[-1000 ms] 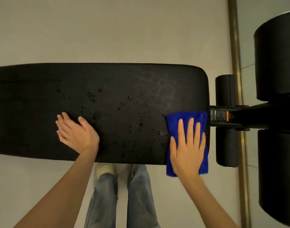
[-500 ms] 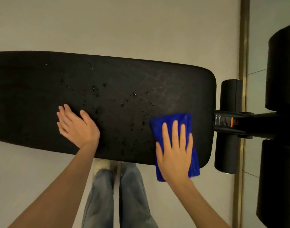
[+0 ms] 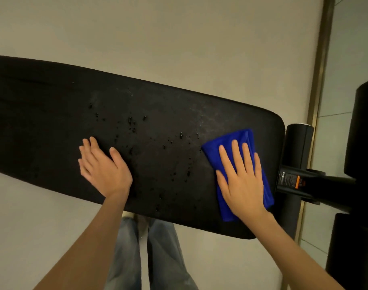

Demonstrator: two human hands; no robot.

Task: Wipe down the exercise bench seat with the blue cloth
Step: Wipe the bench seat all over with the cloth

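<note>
The long black bench seat point(image 3: 53, 122) runs across the view, tilted down to the right, with water droplets point(image 3: 132, 122) scattered over its middle. A folded blue cloth point(image 3: 239, 139) lies on the seat near its right end. My right hand point(image 3: 241, 181) presses flat on the cloth with straight, spread fingers. My left hand point(image 3: 103, 166) rests flat on the seat left of the droplets, fingers straight.
Black foam roller pads point(image 3: 298, 147) and a black frame bar with an orange label point(image 3: 298, 181) sit past the seat's right end. Larger black pads point(image 3: 362, 132) stand at the far right. My jeans-clad legs point(image 3: 164, 258) are below the seat on a pale floor point(image 3: 178, 38).
My right hand has slid the cloth leftward along the seat's near edge, then farther onto the seat. The view has tilted. My left hand has stayed put.
</note>
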